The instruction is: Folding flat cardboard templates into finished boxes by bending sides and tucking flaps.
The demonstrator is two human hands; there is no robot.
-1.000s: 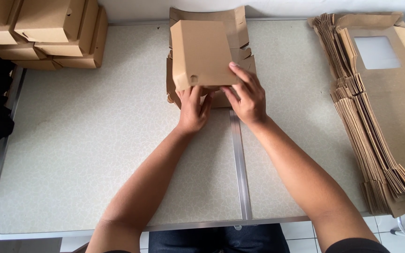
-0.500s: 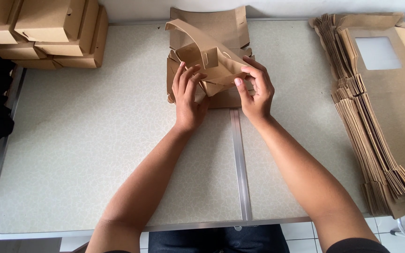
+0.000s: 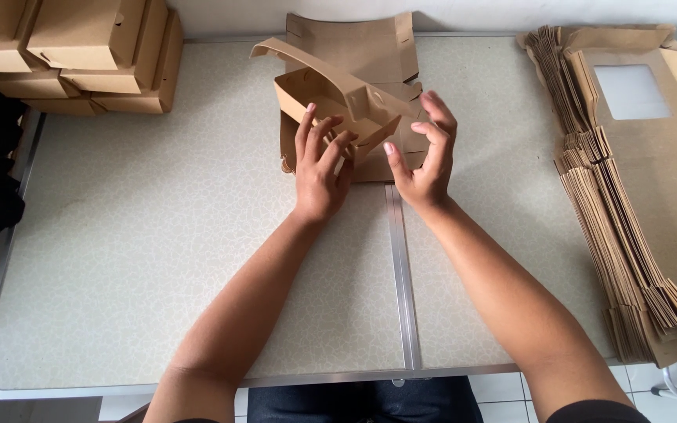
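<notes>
At the far left corner of the pale speckled table (image 3: 158,258) sits a stack of finished brown boxes (image 3: 80,51), well away from the hands.

Moving in, the left hand (image 3: 319,176) comes up from the near edge on a long, nearly straight forearm, palm down and fingers spread and pointing away. Its fingertips (image 3: 331,137) press against the near side of a half-folded cardboard box (image 3: 338,98), touching it rather than gripping it. The box stands at the middle of the far side of the table, its open tray tilted and a long flap arching up to the left, on top of flat blanks (image 3: 354,43) lying behind and under it.

Just right of the table's metal seam, the right hand (image 3: 425,160) is raised, palm facing left, fingers curled loosely open beside the box's right end; I can't tell if they touch it.

At the far right lies a fanned pile of flat window-cut blanks (image 3: 628,196).
</notes>
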